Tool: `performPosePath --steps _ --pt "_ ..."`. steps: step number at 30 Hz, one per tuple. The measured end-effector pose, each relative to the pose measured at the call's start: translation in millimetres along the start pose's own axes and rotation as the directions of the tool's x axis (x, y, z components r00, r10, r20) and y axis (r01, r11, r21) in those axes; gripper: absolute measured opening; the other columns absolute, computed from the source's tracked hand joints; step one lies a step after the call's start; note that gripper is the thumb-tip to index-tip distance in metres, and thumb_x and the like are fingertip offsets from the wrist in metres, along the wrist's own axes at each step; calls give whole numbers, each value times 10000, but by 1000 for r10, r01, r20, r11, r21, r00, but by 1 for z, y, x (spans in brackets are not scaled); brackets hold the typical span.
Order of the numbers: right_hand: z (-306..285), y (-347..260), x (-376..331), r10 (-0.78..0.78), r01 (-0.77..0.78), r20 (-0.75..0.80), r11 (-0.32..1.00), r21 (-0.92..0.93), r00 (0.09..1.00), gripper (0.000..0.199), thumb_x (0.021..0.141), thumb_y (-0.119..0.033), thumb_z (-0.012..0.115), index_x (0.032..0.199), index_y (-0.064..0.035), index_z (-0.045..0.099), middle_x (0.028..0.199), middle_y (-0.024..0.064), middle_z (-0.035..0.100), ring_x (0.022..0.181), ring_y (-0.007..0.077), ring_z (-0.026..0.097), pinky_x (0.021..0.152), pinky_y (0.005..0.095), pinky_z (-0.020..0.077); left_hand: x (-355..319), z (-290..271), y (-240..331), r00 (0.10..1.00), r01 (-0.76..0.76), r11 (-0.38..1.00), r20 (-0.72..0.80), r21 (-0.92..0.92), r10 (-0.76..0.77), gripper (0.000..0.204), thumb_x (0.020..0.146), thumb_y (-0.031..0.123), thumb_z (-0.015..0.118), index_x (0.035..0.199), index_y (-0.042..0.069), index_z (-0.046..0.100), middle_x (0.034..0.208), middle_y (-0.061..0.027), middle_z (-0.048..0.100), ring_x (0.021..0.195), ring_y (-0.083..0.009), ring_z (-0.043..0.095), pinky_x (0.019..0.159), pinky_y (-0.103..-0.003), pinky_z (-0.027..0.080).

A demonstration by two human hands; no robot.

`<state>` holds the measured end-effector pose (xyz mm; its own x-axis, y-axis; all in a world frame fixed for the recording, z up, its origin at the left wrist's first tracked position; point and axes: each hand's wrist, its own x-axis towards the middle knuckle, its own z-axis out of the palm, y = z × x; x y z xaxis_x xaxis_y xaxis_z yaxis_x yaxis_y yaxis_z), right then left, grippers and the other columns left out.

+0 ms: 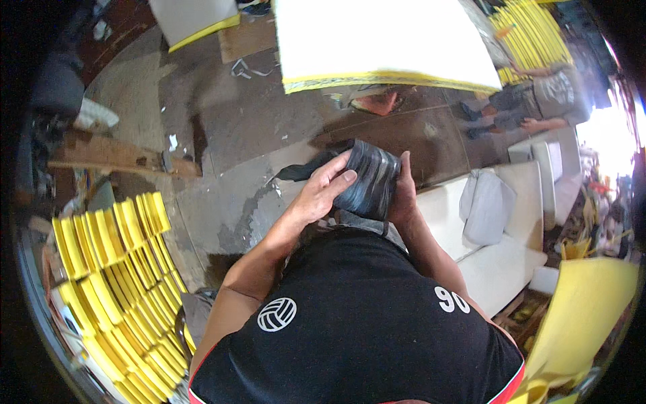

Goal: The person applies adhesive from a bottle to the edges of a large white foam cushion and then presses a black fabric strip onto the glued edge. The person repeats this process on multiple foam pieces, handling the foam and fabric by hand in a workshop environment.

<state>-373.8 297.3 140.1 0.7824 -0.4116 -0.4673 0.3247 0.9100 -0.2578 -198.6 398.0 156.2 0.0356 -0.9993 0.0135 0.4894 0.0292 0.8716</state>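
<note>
I hold a thick black roll of wound strap-like material (369, 176) in front of my waist. Shiny grey streaks run along its layers, and a loose dark end (299, 172) sticks out to the left. My left hand (324, 191) grips the roll's left side, with the thumb lying on top. On the opposite side, my right hand (404, 192) is pressed against the roll, its fingers mostly hidden behind it.
Yellow foam pieces (121, 289) stand in stacked rows on the left. Ahead is a large white slab with yellow edges (383, 40). On the right are a pale sofa (505, 262) with a grey cushion (486, 205) and a yellow foam sheet (585, 316). Another person (545, 97) stands far right.
</note>
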Motion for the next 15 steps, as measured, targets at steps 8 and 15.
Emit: performPosePath --steps 8,15 --pt "-31 -62 -16 -288 226 257 943 244 923 996 850 -816 350 1401 7 461 1398 216 512 1287 391 488 1091 549 353 46 19 -18 985 153 976 54 157 -163 434 1038 184 455 1404 -50 448 1267 -55 592 1144 -125 533 1021 -276 386" --pt "-60 -155 -27 -539 416 253 811 411 803 999 846 -812 376 1393 21 452 1413 205 498 1289 378 483 1093 539 350 131 33 -37 926 299 928 166 224 -339 386 1037 127 438 1389 -25 491 1285 -58 590 1137 -123 535 1028 -279 378"
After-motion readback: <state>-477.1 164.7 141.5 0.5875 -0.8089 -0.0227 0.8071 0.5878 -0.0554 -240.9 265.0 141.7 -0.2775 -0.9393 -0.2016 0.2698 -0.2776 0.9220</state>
